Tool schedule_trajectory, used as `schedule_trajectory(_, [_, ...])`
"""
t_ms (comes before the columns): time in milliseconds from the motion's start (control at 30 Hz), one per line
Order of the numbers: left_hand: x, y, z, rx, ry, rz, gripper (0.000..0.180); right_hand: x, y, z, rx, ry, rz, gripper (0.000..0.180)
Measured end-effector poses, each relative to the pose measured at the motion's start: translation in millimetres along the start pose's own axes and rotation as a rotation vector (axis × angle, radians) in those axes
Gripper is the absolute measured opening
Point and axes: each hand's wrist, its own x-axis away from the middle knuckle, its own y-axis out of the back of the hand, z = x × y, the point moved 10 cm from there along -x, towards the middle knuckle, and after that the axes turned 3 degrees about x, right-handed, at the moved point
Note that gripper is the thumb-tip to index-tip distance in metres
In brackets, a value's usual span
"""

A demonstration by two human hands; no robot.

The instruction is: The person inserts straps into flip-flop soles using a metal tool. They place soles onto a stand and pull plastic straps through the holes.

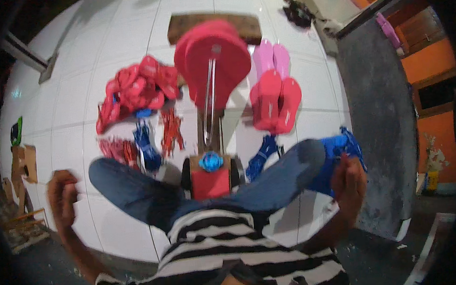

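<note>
Rightward, orange walls (432, 60) rise past soles (291, 102) on tiles (122, 39)

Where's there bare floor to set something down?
White tile lies bare left of the red footwear pile, and between the right-hand red soles and the grey strip. It's crowded just beyond the thighs, where strap bundles flank the wooden stand.

White tiled floor (115, 50), grey strip (374, 135), orange wall (432, 59)

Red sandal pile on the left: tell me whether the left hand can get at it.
Probably yes, with a forward reach: the red sandal pile lies uncovered, and the left hand looks able to pass outside the left knee.
</note>
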Motion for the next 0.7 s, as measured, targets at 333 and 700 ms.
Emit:
schedule_trajectory(333, [-9.1,-360.5,31.1,0.312,-0.162,0.590,0.022,-64.6,-260.6,34.9,-0.645,0.099,0.438,0.026])
schedule_trajectory(700, [-23.9,-363.1,63.0,0.752,0.149,0.583,0.032,-57.9,-267.0,7.9,-0.606,-0.106,0.443,0.022])
